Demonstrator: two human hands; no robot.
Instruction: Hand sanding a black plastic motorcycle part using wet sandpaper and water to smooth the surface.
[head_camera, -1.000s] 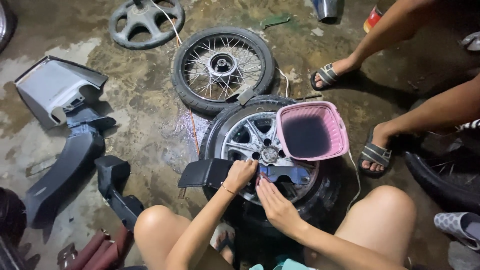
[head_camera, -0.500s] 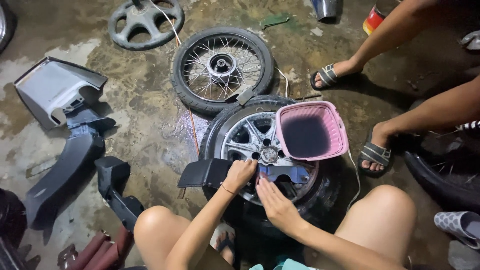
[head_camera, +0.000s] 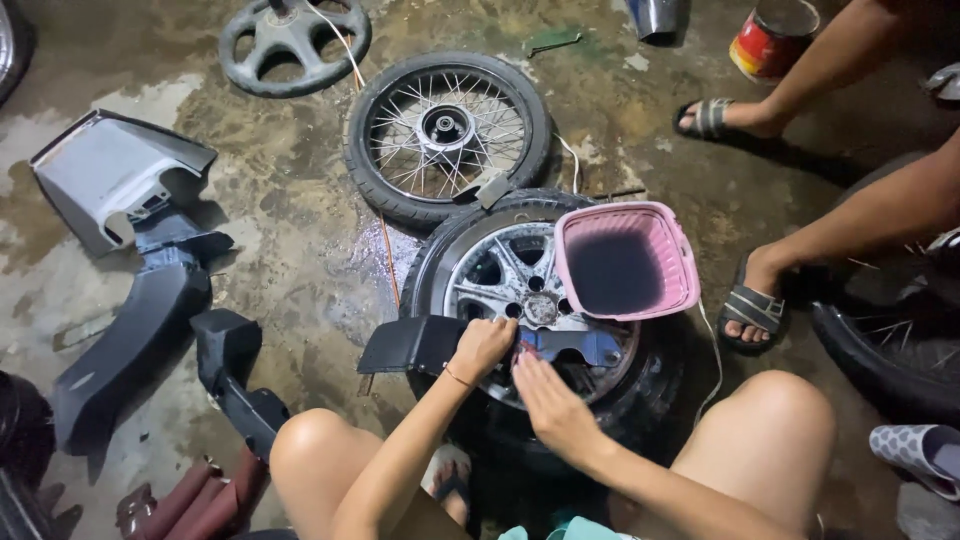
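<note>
A black panel (head_camera: 415, 345) was held flat across the alloy wheel (head_camera: 520, 310) on the floor, long axis left-right; the left hand (head_camera: 483, 345) was curled on it, the right hand (head_camera: 548, 400) spread beside.

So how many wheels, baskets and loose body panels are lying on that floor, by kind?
Wheels: 3, a spoked wheel, an alloy wheel under the hands, a bare rim.
Pink basket: 1.
Body panels: 4, grey, black, black, black.
Total: 8.
</note>
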